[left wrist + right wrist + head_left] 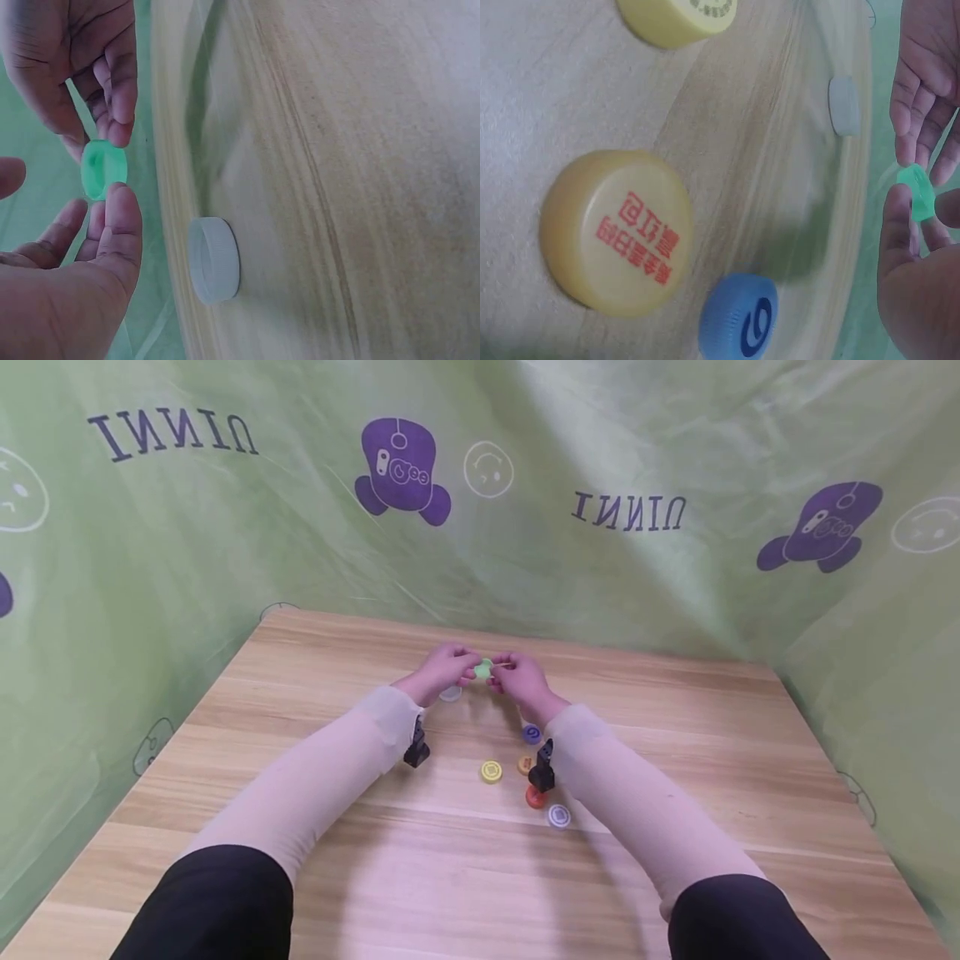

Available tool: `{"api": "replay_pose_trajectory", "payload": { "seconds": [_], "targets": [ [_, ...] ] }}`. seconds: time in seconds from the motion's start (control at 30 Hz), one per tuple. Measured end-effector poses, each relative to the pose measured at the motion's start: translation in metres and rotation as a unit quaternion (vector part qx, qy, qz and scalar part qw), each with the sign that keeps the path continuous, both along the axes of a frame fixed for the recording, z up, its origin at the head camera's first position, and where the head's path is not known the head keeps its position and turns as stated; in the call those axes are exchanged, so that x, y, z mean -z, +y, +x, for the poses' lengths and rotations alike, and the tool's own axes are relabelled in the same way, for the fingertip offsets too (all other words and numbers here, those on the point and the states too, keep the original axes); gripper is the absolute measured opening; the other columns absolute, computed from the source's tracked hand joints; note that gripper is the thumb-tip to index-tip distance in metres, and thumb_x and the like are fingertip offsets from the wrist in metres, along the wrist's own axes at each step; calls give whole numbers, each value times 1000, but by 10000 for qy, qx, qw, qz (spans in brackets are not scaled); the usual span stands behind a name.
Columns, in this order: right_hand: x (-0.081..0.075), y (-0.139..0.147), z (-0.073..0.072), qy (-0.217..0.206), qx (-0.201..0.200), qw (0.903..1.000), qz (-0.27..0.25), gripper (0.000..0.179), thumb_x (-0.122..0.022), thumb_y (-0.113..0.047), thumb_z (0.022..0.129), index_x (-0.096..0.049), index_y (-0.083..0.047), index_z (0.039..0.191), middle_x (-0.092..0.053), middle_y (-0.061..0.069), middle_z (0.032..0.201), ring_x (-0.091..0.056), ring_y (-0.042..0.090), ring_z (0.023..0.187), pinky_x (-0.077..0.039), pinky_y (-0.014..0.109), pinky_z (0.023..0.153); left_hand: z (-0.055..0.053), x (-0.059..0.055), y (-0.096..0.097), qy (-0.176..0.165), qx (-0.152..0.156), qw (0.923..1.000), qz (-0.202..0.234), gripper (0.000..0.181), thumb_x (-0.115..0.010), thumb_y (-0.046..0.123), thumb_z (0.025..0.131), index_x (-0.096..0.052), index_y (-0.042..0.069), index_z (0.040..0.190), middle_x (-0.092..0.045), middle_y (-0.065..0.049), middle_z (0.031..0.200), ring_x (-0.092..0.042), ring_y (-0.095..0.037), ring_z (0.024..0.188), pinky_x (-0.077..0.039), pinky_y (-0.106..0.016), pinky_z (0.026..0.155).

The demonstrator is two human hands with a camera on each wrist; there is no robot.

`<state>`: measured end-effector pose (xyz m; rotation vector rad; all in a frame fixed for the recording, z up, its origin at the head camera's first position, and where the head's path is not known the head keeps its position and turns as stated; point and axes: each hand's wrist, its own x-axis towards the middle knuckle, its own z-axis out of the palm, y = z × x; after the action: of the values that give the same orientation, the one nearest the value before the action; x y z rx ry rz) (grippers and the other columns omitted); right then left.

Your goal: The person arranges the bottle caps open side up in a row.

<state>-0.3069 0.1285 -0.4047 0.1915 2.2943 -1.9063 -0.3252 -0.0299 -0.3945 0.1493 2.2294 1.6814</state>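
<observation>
A small green bottle cap (103, 171) is held up between both hands over the far part of the table. My left hand (447, 666) has its fingertips on one side of the cap, with its thumb tip apart at the left of the left wrist view. From the opposite side my right hand (523, 679) pinches the cap between thumb and fingers. Below the left hand, a white bottle cap (214, 260) lies on the wood with its hollow side showing. Nearer the right forearm are a blue cap (739, 316) and an orange-yellow cap (619, 232) with red print.
A yellow cap (491, 772), a red cap (536, 797) and a white-and-purple cap (559, 816) lie nearer on the wooden table (675, 760). Each wrist carries a small black camera. A green printed cloth (525, 568) hangs behind the table's far edge.
</observation>
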Motion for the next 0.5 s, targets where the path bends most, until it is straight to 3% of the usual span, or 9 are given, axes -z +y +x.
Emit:
{"api": "replay_pose_trajectory", "payload": {
  "seconds": [0.17,0.37,0.5],
  "targets": [
    [5,1,0,-78,-79,9997,201,34,-56,4,100,-56,11,133,-64,23,115,-65,24,93,-56,37,94,1,1,1,-51,76,10000,-19,40,-56,15,105,-54,-9,136,-61,-22,128,-61,-30,110,-52,-41,101],
    [12,3,1,-305,-258,9982,457,33,-56,1,101,-56,11,133,-65,17,104,-62,17,84,-58,29,83,1,1,1,-474,445,9979,-61,37,-53,14,107,-53,-11,135,-59,-12,99,-59,-18,84,-54,-38,91],
    [16,4,3,-463,-340,9967,578,34,-57,-1,101,-57,10,133,-65,15,101,-61,16,81,-58,25,78,-1,3,1,-681,607,9958,20,37,-51,12,108,-51,-14,135,-56,-11,96,-57,-16,81,-54,-41,96]
  ]
}}
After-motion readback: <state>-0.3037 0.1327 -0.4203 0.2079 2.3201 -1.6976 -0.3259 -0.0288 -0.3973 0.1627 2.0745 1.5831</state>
